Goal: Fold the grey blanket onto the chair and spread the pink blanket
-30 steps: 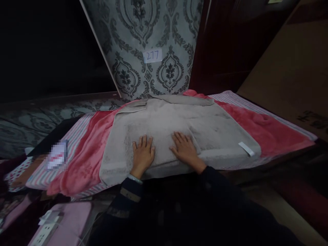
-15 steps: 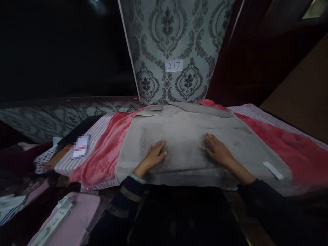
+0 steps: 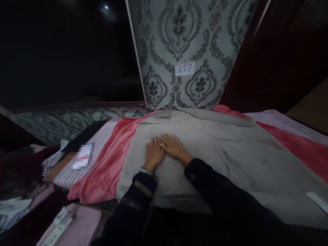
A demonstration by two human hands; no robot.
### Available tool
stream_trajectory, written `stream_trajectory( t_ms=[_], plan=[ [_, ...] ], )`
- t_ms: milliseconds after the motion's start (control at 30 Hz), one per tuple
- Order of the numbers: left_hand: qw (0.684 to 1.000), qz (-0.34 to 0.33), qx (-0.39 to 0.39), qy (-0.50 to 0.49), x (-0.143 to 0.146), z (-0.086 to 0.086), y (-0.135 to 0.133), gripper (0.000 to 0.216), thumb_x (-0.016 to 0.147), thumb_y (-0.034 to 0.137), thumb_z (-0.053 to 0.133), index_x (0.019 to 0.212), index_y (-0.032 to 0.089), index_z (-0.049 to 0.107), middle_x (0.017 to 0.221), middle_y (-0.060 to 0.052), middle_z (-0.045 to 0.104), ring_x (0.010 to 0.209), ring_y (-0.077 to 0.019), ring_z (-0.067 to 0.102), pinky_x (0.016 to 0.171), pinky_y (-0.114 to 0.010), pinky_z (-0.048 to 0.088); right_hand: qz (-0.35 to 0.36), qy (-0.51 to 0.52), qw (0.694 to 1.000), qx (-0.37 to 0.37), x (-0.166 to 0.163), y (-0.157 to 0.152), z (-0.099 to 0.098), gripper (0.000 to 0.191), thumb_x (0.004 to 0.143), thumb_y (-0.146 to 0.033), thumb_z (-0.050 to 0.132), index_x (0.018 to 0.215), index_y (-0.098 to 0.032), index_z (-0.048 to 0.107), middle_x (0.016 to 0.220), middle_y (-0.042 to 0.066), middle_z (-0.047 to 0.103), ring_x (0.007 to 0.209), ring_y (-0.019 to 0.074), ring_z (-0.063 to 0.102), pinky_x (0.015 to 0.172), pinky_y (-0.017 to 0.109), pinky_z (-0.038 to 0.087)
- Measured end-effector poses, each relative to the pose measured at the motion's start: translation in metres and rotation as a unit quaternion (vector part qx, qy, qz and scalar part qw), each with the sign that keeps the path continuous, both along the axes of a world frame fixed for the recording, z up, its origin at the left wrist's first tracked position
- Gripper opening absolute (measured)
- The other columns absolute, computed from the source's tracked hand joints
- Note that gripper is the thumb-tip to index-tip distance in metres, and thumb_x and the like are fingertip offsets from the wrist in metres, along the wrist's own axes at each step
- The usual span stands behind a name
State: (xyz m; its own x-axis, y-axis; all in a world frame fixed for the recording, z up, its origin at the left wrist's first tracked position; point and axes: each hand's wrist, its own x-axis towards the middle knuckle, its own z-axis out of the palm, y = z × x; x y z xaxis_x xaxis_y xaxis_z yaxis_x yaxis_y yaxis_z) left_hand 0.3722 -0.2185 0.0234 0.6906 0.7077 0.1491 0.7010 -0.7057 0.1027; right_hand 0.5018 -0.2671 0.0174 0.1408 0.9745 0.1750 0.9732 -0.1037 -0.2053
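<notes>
A grey towel (image 3: 230, 153) lies spread flat on top of a pink blanket (image 3: 107, 167). My left hand (image 3: 153, 153) rests palm down on the towel's left part, fingers stretched out. My right hand (image 3: 174, 147) lies flat right beside it, fingers out and touching the left hand's fingers. Both hold nothing. A white tag (image 3: 317, 201) shows on the towel's near right corner.
A striped cloth (image 3: 77, 164) lies under the pink blanket, with a blurred packet (image 3: 82, 158) on it. A patterned wall panel (image 3: 189, 51) with a "277" label (image 3: 185, 69) stands behind. A white power strip (image 3: 57, 229) on pink fabric sits at the lower left.
My hands, spread apart on the towel half a second ago, have come together on its left part. The view has shifted left, so the towel sits further right.
</notes>
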Motion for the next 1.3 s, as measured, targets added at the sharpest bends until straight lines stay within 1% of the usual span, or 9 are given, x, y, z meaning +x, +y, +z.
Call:
stream_trajectory(
  t_ms=[200, 367, 500, 667, 800, 933, 1100, 1200, 1300],
  plan=[
    [1.0, -0.006, 0.001, -0.002, 0.002, -0.001, 0.005, 0.058, 0.103, 0.035, 0.029, 0.157, 0.015, 0.039, 0.166, -0.013, 0.034, 0.154, -0.0309, 0.028, 0.12, -0.06, 0.032, -0.102, -0.031, 0.994, -0.027, 0.062, -0.019, -0.007, 0.065, 0.105, -0.055, 0.029, 0.156, -0.015, 0.044, 0.159, 0.015, 0.043, 0.15, 0.0286, 0.034, 0.122, 0.052, 0.024],
    [1.0, -0.003, -0.002, 0.001, 0.003, -0.002, 0.007, 0.059, 0.103, 0.035, 0.031, 0.157, 0.014, 0.039, 0.166, -0.014, 0.034, 0.154, -0.0309, 0.028, 0.12, -0.059, 0.033, -0.199, -0.054, 0.978, -0.017, 0.114, -0.067, -0.011, 0.063, 0.105, -0.054, 0.027, 0.156, -0.019, 0.045, 0.16, 0.012, 0.043, 0.148, 0.0329, 0.034, 0.119, 0.056, 0.028],
    [1.0, -0.004, -0.004, -0.003, 0.004, -0.002, 0.007, 0.06, 0.103, 0.037, 0.03, 0.157, 0.015, 0.038, 0.166, -0.013, 0.033, 0.154, -0.0308, 0.028, 0.12, -0.058, 0.032, -0.278, -0.022, 0.96, -0.021, 0.138, -0.111, -0.02, 0.064, 0.105, -0.051, 0.025, 0.16, -0.02, 0.037, 0.163, 0.011, 0.036, 0.148, 0.0338, 0.035, 0.116, 0.056, 0.035],
    [1.0, -0.003, -0.018, -0.007, 0.006, -0.002, 0.009, 0.061, 0.103, 0.039, 0.029, 0.159, 0.015, 0.035, 0.167, -0.012, 0.031, 0.155, -0.0304, 0.025, 0.121, -0.059, 0.03, -0.295, 0.01, 0.955, -0.031, 0.148, -0.157, -0.019, 0.062, 0.105, -0.046, 0.025, 0.16, -0.02, 0.037, 0.162, 0.01, 0.04, 0.148, 0.0349, 0.036, 0.116, 0.056, 0.035],
    [0.998, 0.0, -0.057, 0.013, 0.008, 0.01, 0.009, 0.063, 0.102, 0.039, 0.031, 0.161, 0.016, 0.031, 0.17, -0.012, 0.023, 0.157, -0.0296, 0.019, 0.122, -0.06, 0.027, -0.295, -0.015, 0.955, 0.031, 0.116, -0.166, -0.002, 0.064, 0.104, -0.046, 0.028, 0.159, -0.015, 0.037, 0.164, 0.017, 0.033, 0.15, 0.0377, 0.031, 0.115, 0.06, 0.034],
    [0.997, 0.007, -0.062, 0.037, -0.003, 0.028, -0.013, 0.066, 0.1, 0.037, 0.04, 0.161, 0.016, 0.029, 0.171, -0.014, 0.018, 0.158, -0.0311, 0.015, 0.123, -0.062, 0.024, -0.139, -0.021, 0.988, 0.066, 0.038, -0.148, 0.008, 0.06, 0.104, -0.037, 0.025, 0.159, -0.015, 0.038, 0.163, 0.013, 0.036, 0.152, 0.0308, 0.029, 0.122, 0.056, 0.025],
    [0.997, -0.079, 0.006, 0.01, -0.031, 0.015, -0.07, 0.058, 0.103, 0.027, 0.028, 0.16, 0.016, 0.033, 0.167, -0.012, 0.031, 0.156, -0.0264, 0.024, 0.124, -0.06, 0.024, -0.033, -0.019, 0.998, 0.039, -0.048, -0.13, -0.004, 0.059, 0.102, -0.028, 0.03, 0.157, -0.012, 0.04, 0.163, 0.012, 0.036, 0.152, 0.0272, 0.029, 0.124, 0.052, 0.021],
    [0.997, -0.075, 0.019, 0.029, -0.042, 0.0, -0.091, 0.057, 0.104, 0.029, 0.025, 0.158, 0.014, 0.036, 0.166, -0.012, 0.034, 0.156, -0.0278, 0.025, 0.124, -0.061, 0.023, -0.031, -0.02, 0.999, 0.023, -0.058, -0.134, -0.013, 0.06, 0.102, -0.03, 0.031, 0.158, -0.01, 0.038, 0.163, 0.012, 0.035, 0.153, 0.0262, 0.028, 0.124, 0.05, 0.022],
    [0.997, -0.068, 0.03, 0.031, -0.043, -0.005, -0.096, 0.057, 0.105, 0.031, 0.026, 0.158, 0.015, 0.037, 0.165, -0.012, 0.035, 0.155, -0.0283, 0.027, 0.124, -0.06, 0.024, -0.061, -0.029, 0.998, 0.021, -0.042, -0.153, -0.022, 0.062, 0.103, -0.04, 0.033, 0.157, -0.01, 0.039, 0.164, 0.013, 0.033, 0.153, 0.0279, 0.026, 0.124, 0.051, 0.022]
  ],
)
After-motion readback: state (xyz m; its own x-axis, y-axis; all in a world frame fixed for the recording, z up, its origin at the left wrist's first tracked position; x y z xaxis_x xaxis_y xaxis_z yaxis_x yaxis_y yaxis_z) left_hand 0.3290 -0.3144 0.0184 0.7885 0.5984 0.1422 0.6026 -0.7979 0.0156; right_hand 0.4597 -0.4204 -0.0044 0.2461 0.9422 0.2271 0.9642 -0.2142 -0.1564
